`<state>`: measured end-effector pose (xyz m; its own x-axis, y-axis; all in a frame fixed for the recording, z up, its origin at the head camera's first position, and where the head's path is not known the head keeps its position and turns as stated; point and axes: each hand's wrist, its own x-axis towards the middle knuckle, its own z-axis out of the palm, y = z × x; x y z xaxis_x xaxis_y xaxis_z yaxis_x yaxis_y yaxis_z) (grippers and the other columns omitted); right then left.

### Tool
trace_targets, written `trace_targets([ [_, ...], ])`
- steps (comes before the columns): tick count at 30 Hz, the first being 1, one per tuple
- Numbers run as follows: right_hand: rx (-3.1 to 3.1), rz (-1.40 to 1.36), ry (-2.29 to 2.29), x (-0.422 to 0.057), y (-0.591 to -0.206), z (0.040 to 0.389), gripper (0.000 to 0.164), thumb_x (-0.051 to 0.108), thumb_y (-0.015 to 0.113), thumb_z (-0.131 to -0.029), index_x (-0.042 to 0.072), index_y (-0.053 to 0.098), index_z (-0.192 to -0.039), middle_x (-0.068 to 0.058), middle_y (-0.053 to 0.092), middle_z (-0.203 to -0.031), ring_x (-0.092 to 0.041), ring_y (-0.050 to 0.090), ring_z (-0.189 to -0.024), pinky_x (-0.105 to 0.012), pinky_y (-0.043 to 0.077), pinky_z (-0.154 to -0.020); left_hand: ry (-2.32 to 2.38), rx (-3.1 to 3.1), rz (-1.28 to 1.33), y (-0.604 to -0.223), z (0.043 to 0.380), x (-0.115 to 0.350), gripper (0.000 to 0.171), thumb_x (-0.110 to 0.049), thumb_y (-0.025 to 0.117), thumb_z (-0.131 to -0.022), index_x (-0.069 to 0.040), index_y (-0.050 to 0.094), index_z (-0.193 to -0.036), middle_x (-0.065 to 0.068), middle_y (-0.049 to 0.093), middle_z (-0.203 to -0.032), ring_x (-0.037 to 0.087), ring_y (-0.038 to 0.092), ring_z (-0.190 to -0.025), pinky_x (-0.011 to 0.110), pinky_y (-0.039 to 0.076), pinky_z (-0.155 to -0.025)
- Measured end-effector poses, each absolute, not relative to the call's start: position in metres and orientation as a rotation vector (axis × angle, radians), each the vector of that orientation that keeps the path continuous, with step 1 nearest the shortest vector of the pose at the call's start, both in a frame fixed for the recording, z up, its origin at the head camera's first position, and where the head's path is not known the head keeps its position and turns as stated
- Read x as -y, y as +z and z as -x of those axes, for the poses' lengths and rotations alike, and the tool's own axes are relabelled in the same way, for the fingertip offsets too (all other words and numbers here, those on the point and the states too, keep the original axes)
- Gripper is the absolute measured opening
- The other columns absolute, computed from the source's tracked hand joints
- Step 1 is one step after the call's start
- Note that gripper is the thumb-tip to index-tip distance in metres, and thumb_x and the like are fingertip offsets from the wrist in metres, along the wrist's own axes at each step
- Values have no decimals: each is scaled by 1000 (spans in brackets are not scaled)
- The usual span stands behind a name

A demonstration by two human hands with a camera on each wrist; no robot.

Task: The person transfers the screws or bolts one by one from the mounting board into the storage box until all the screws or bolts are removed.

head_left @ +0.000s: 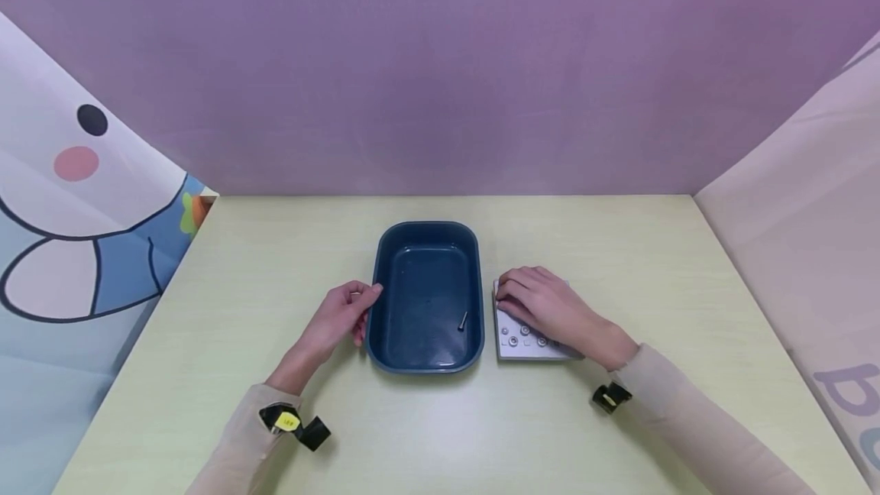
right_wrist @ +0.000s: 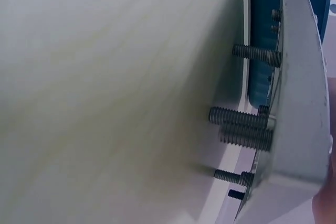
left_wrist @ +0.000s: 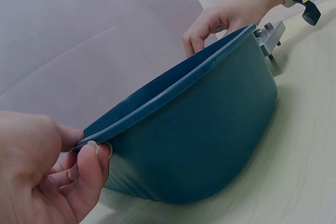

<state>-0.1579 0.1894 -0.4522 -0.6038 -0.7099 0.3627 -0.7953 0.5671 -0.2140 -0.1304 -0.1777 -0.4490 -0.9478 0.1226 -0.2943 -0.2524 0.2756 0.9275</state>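
Observation:
A deep blue plastic bin (head_left: 426, 289) stands in the middle of the table, one small screw (head_left: 463, 321) lying in its right side. My left hand (head_left: 340, 317) pinches the bin's left rim between thumb and fingers, as the left wrist view (left_wrist: 58, 166) confirms. To the right of the bin is a grey metal block (head_left: 504, 321) fitted with several bolts of different sizes. Over its far part my right hand (head_left: 550, 308) rests with bent fingers; I cannot tell what the fingertips hold. Threaded bolt ends (right_wrist: 257, 54) stick out of the block's underside in the right wrist view.
The pale wooden table (head_left: 426, 441) carries the bin and block. A purple cloth (head_left: 440, 82) hangs behind it, with printed cloths at the left (head_left: 41, 266) and right (head_left: 804, 250). Each wrist wears a black camera strap.

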Motion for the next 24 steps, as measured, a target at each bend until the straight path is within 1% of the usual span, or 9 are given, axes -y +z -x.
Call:
trace_targets([
  [11, 2611, -1246, 519, -187, -449, 161, 11, 20, 72, -98, 12, 72, -106, -2, 70, -114, -20, 66, -110, -40, 51, -98, 1734, -2233, 120, -449, 130, 179, 41, -33, 58, -107, 7, 55, -111, 0, 53, -62, 13, 50, -45, 25, 47, -44],
  [24, 2592, -1250, 507, -187, -450, 158, 11, 18, 73, -97, 11, 72, -105, -2, 70, -113, -20, 66, -108, -40, 52, -96, 1736, -2234, 118, -448, 129, 177, 41, -34, 59, -106, 7, 56, -111, 1, 53, -62, 14, 50, -46, 25, 47, -44],
])
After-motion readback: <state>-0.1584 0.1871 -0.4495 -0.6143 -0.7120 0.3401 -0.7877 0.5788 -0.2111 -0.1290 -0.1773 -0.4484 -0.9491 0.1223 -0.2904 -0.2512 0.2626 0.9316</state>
